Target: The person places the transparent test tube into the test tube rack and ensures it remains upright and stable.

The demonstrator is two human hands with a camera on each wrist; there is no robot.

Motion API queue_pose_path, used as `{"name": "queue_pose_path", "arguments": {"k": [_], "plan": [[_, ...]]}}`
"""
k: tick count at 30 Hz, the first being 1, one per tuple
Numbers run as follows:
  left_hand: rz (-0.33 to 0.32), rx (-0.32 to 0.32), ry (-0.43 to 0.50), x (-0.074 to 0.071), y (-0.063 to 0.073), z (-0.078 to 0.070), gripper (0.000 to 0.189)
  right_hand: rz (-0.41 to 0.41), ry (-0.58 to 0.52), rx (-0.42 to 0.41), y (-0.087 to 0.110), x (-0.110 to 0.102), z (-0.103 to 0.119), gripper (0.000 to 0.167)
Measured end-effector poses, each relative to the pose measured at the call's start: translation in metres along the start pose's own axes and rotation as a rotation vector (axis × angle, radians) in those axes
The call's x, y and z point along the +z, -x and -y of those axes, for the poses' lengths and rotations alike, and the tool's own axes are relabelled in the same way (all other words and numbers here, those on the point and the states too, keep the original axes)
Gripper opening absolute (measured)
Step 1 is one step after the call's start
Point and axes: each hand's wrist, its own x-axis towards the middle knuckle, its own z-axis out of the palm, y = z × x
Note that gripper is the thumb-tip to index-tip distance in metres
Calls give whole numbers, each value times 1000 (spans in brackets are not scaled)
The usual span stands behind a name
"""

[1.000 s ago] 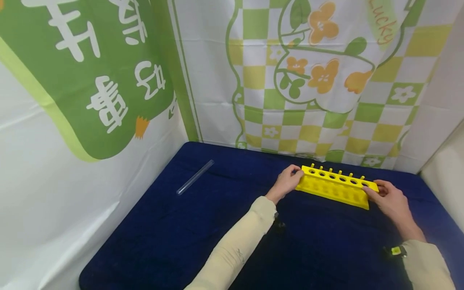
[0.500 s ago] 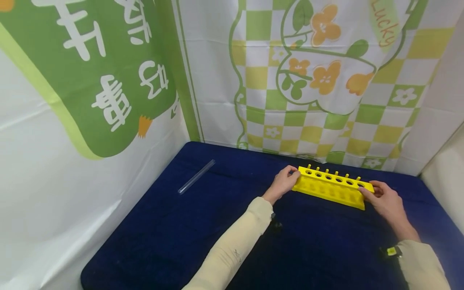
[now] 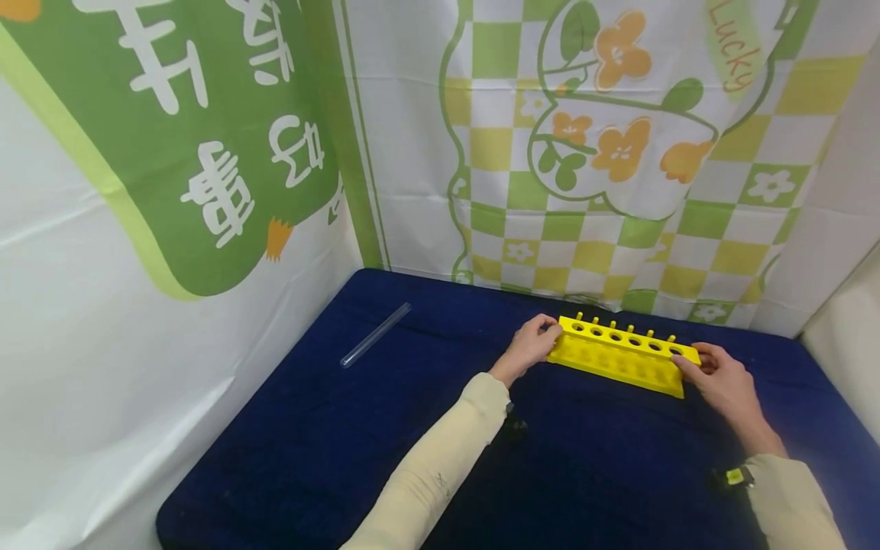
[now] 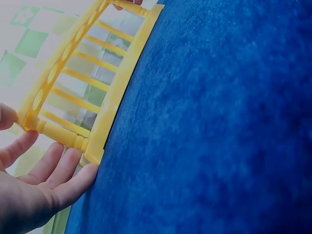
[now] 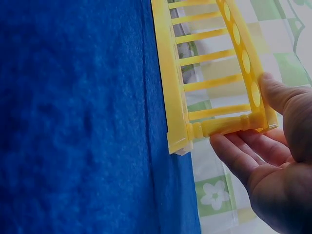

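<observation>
One yellow six-holed rack, upright on the blue cloth, left hand pinching one end and right hand the other, clear tube lying well apart, could skew or tip should either hand pull harder.

the rack looks smooth plastic, the tube glossy, the cloth matt.

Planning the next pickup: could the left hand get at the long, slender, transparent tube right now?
Probably yes, once freed: the left hand grips one end of the yellow, six-holed, plastic-looking rack. Otherwise, nothing visible on the dark blue cloth blocks the tube.
</observation>
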Motion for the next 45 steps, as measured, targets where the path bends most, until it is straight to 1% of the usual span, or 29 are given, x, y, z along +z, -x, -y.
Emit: {"name": "queue_pose_path", "arguments": {"k": [4, 8, 10, 21, 26, 35, 45], "plan": [[4, -26, -18, -5, 1, 2, 24, 13, -11, -5, 2, 4, 2, 84], [20, -23, -16, -10, 1, 2, 24, 13, -18, -2, 0, 7, 2, 85], [18, -28, -15, -12, 1, 3, 24, 11, -17, -6, -2, 8, 3, 85], [-36, -33, -38, -15, 1, 5, 23, 13, -16, -13, -5, 13, 8, 85], [-43, -27, -33, -18, 3, 3, 25, 7, -19, -16, -5, 15, 11, 84], [-59, -48, -44, -24, 3, 4, 25, 9, -23, -7, -8, 20, 18, 81], [-67, -41, -21, -32, 4, 6, 25, 9, -25, -37, -12, 23, 24, 80]]}}
